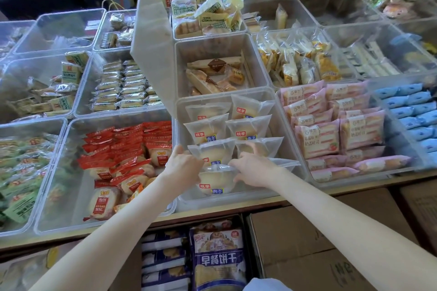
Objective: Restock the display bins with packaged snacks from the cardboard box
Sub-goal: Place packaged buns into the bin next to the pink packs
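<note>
- Left hand [183,165]: reaches into the front centre clear bin [227,202]. Its fingers [195,160] are curled together and grip the upper left corner of a frosted bread packet [214,181].
- Right hand [256,169]: grips the same packet at the upper right. One digit lies along the top seal and pinches it; the remaining fingers [254,146] are curled over just behind. Exactly which digits clamp the seal cannot be told.
- Frosted bread packet: sits between the two sets of fingers, upright, label facing forward, at the front of the clear bin and just inside its near wall.
- Stocked bread packets [208,129]: same frosted type, standing in two columns directly beyond the fingers. The nearest row touches the backs of the fingers.
- Red-wrapped cakes [125,156]: in the adjacent bin, left of the left fingers.
- Pink sandwich packets [331,134]: in the adjacent bin, right of the right fingers, stacked in rows.
- Blue packets [411,111]: further right, well apart from the right fingers.
- Frosted panel [153,42]: stands tilted beyond and left of the left fingers, between bin columns.
- Purple biscuit bag [217,260]: below the table edge, nearer the person than the fingers, between the forearms.
- Closed cardboard box [295,238]: below the right forearm, just beside the purple biscuit bag.
</note>
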